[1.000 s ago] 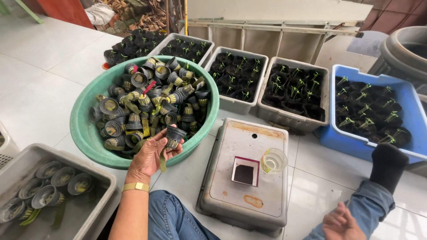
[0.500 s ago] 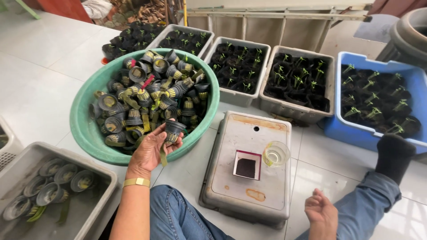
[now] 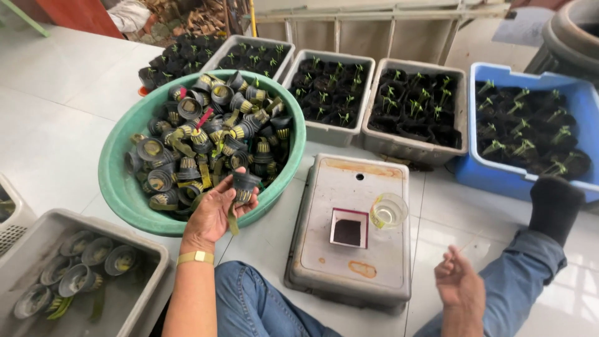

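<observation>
Left hand [image 3: 215, 212] gripping small black plastic net pot [image 3: 244, 185] over green round basin [image 3: 118, 187]; right hand [image 3: 458, 284] loosely curled, empty, fingertips partly hidden.

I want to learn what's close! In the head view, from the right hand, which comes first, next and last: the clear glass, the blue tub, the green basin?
From the right hand:
1. Clear glass, on the grey lid, up-left.
2. Blue tub, up-right.
3. Green basin, far left.
</observation>
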